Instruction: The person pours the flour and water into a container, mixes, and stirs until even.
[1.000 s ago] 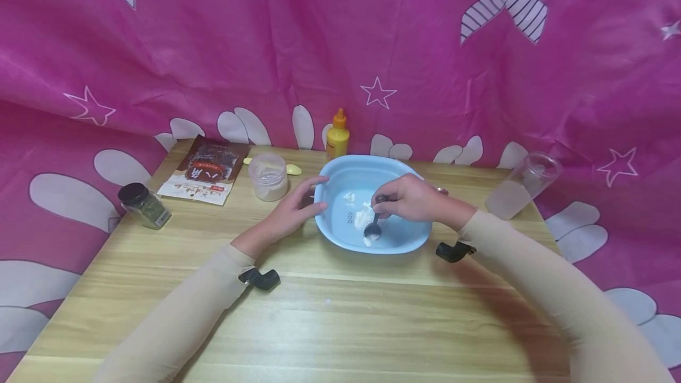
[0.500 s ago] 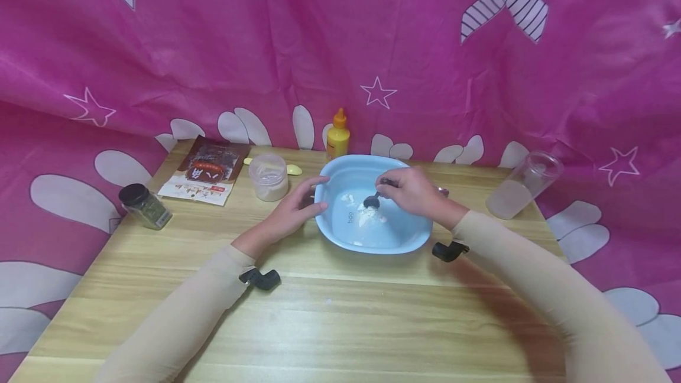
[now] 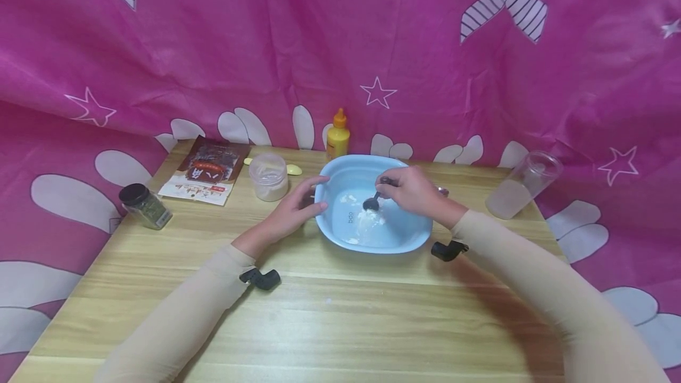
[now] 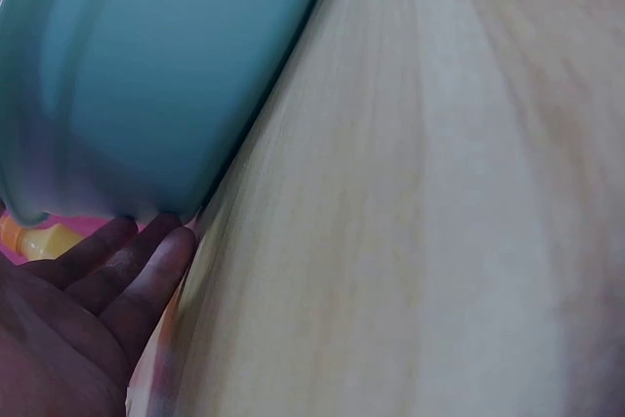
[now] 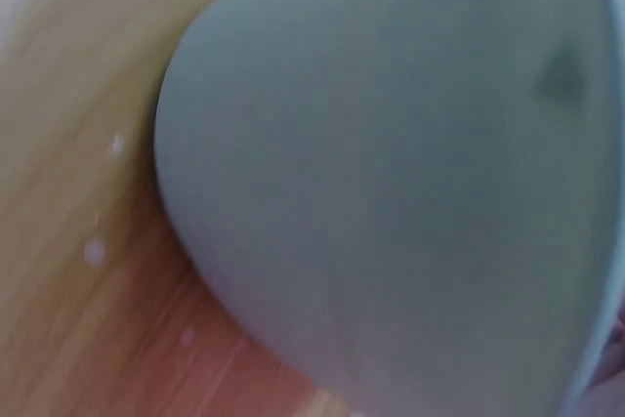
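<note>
A light blue plastic basin (image 3: 340, 235) stands on the table with white powder (image 3: 367, 223) scattered on its bottom. My left hand (image 3: 291, 210) steadies its left side, thumb and forefinger touching the rim. In the left wrist view, fairly straight fingers (image 4: 146, 290) rest against the basin's outer wall (image 4: 166, 85). My right hand (image 3: 412, 191) reaches over the basin and pinches the handle of a small dark spoon (image 3: 371, 203). Its bowl is down at the powder. The right wrist view shows mostly the basin's outer wall (image 5: 361, 173); the spoon is hidden there.
Left of the basin are a clear tub of powder (image 3: 268, 179), a pale yellow spoon (image 3: 293, 169), a brown-and-white packet (image 3: 204, 170) and a black-lidded jar (image 3: 145, 205). A yellow bottle (image 3: 337, 138) stands behind. A clear cylinder of cloudy liquid (image 3: 521, 188) is at right.
My right hand has drawn the spoon back from the basin's near side to its middle, then slightly lower. The powder has spread thinner. My left hand stays at the rim.
</note>
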